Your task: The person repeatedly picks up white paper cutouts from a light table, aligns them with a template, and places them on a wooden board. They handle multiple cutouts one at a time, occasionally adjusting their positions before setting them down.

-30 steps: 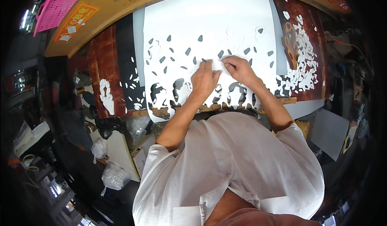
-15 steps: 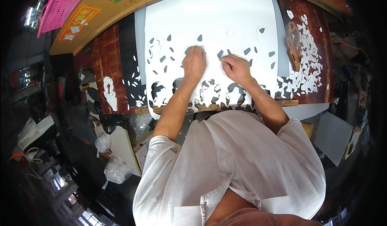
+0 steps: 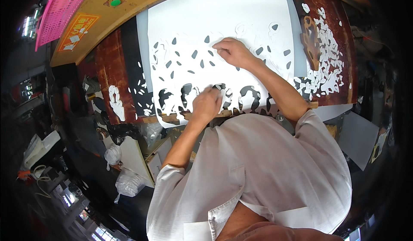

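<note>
I press my right hand [image 3: 232, 52] flat on the white sheet [image 3: 215, 26] (steadying it), while my left hand [image 3: 206, 105] pinches a cut-out piece [image 3: 220, 95].

A big white paper sheet [image 3: 215, 21] is seen, peppered with small dark teardrop-shaped cutouts and a row of bigger black cutouts along its near edge. The table [image 3: 109, 64] underneath is shown as mottled reddish-brown, with a black strip beside the sheet. White paper scraps [image 3: 322, 56] are scattered over the brown on the right. A yellow-ochre board [image 3: 129, 13] is topped with a green dot [image 3: 115, 2] and an orange sticker [image 3: 76, 28]; a hot-pink mesh basket [image 3: 60, 9] is beside it. A plain white shirt [image 3: 258, 176] is worn
</note>
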Demonstrator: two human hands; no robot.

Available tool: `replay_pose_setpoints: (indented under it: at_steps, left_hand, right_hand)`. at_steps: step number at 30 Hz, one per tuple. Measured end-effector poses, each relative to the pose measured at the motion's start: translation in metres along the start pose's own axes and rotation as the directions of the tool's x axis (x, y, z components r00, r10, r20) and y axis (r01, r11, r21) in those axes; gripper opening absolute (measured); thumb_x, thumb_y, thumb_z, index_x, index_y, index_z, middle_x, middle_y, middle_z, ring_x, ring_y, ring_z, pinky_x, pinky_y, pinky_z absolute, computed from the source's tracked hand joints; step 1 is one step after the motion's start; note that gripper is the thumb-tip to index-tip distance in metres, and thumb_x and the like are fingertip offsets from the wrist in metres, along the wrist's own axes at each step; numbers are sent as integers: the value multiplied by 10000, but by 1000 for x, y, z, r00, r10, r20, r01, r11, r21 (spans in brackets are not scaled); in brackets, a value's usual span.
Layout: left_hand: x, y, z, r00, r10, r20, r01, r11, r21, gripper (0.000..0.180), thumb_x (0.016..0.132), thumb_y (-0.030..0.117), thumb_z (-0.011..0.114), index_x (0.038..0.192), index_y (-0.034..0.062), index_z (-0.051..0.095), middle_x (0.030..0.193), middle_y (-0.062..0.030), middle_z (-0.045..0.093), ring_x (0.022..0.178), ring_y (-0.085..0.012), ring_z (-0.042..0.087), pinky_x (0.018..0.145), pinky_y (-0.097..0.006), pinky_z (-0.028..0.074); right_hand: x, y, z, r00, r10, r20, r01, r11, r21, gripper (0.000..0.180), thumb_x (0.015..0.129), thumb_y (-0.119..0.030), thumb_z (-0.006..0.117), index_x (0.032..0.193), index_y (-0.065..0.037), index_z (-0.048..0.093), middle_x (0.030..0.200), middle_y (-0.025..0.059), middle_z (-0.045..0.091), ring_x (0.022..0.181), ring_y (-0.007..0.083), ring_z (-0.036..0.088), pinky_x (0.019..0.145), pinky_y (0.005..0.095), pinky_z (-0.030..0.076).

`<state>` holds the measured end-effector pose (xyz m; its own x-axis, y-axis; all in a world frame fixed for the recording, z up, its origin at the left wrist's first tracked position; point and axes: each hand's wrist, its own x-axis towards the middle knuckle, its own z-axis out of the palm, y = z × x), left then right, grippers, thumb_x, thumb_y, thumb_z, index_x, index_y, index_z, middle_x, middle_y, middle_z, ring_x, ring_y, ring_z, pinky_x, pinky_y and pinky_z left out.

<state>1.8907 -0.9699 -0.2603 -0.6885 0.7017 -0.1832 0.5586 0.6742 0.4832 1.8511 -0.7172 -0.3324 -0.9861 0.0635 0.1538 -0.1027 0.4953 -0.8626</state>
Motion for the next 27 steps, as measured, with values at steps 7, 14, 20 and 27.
replay_pose_setpoints:
  at_steps: [7,14,20,27]
  left_hand:
    - [47,3,38,959,12,-284,-2,999,35,312,924,137,765,1225,57,762,1040,-126,689,860,-332,718,707,-437,595]
    - [60,-12,21,967,133,-219,-137,991,-4,245,918,157,777,1157,102,772,1018,-118,673,873,-332,716,729,-434,593]
    - [78,-12,8,999,36,24,-35,999,-28,180,925,168,772,1044,47,713,1070,-164,656,908,-376,691,821,-461,566]
    - [71,-2,21,966,227,-124,-206,964,167,97,905,94,705,959,27,658,1010,-170,639,905,-393,681,801,-492,562]
  right_hand:
    - [-45,-25,-7,987,135,-88,-121,983,141,220,1015,-87,661,1202,-36,765,1131,141,759,950,226,699,851,328,554]
    - [-49,-12,3,955,213,-207,-163,959,232,215,999,-60,672,1189,-45,770,1099,106,765,907,183,689,810,296,547]
    - [-51,-7,8,953,55,-297,-20,992,122,197,979,-59,682,1151,-58,777,1063,99,760,883,204,697,794,299,552]
    - [-53,-6,13,928,9,-372,26,996,89,182,941,-63,678,1090,-77,782,989,102,757,856,274,717,774,360,583]
